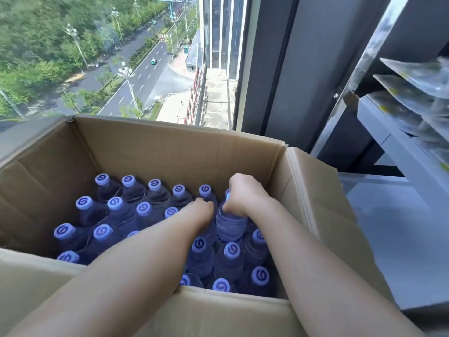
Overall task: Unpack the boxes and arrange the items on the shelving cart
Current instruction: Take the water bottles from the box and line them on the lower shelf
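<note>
An open cardboard box (170, 154) stands in front of me, filled with several upright water bottles with pale purple caps (114, 203). My right hand (245, 195) grips the neck of one bottle (229, 224), which stands higher than the others near the box's right side. My left hand (202, 209) reaches down among the bottles just left of it, fingers curled around something hidden below; I cannot see what it holds. The shelving cart (393, 142) stands to the right.
The cart's shelf holds several clear plastic packets (418, 98) stacked slantwise. Its shiny metal post (359, 76) rises beside the box's right flap (315, 190). A tall window behind the box looks down on a street. Pale floor lies right of the box.
</note>
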A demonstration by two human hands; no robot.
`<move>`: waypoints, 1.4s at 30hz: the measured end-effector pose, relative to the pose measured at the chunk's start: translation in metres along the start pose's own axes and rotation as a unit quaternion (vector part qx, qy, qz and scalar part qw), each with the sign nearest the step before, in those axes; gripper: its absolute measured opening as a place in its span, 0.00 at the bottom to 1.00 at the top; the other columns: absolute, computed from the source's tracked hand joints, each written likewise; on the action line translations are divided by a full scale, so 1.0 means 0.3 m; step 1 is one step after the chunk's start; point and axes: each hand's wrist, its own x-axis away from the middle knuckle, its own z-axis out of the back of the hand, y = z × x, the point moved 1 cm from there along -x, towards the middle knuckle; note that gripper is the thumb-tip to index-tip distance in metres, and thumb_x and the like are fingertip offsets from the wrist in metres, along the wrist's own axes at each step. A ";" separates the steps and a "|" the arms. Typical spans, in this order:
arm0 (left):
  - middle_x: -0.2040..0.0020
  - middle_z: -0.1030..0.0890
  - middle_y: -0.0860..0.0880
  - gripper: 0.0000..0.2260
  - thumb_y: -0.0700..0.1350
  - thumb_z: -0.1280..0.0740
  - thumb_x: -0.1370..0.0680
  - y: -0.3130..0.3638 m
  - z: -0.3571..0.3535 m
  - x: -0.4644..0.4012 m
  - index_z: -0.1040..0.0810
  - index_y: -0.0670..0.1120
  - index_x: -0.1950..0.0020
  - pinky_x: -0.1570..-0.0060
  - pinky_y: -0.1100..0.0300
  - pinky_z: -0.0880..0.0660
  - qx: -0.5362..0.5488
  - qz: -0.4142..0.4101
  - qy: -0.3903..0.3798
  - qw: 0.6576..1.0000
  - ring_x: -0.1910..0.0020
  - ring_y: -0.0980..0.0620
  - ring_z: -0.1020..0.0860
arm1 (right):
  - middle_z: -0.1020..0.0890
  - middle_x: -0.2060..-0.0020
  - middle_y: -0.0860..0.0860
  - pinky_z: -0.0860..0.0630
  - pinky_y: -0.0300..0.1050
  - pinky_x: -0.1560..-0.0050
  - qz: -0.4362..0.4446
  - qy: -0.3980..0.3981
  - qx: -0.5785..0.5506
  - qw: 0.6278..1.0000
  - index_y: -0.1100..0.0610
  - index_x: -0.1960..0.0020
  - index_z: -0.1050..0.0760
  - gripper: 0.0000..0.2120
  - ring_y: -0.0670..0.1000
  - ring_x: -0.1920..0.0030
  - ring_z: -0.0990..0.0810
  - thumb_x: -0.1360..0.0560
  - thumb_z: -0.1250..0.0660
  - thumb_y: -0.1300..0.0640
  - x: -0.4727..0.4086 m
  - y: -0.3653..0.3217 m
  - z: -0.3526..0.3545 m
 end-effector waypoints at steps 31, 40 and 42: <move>0.76 0.35 0.49 0.15 0.55 0.41 0.31 0.427 0.245 1.135 0.34 0.44 0.66 0.75 0.68 0.48 -0.052 -0.052 0.636 0.768 0.78 0.50 0.41 | 0.30 0.69 0.50 0.36 0.42 0.68 0.289 0.387 -0.197 0.853 0.59 0.64 0.34 0.16 0.52 0.65 0.32 0.34 0.33 0.47 1.010 0.265 0.364; 0.77 0.30 0.49 0.16 0.55 0.41 0.31 0.835 0.005 1.069 0.32 0.43 0.68 0.78 0.66 0.44 -0.010 -0.150 0.515 0.844 0.82 0.46 0.31 | 0.31 0.67 0.51 0.36 0.45 0.64 0.274 0.198 -0.130 0.932 0.57 0.64 0.38 0.19 0.53 0.64 0.32 0.33 0.32 0.46 1.175 0.639 0.229; 0.76 0.30 0.51 0.16 0.57 0.42 0.31 0.927 -0.072 1.002 0.32 0.44 0.68 0.79 0.67 0.44 0.003 -0.161 0.470 0.868 0.81 0.48 0.31 | 0.31 0.65 0.52 0.36 0.47 0.61 0.239 0.157 -0.101 0.953 0.57 0.62 0.38 0.17 0.56 0.63 0.31 0.31 0.32 0.49 1.175 0.759 0.181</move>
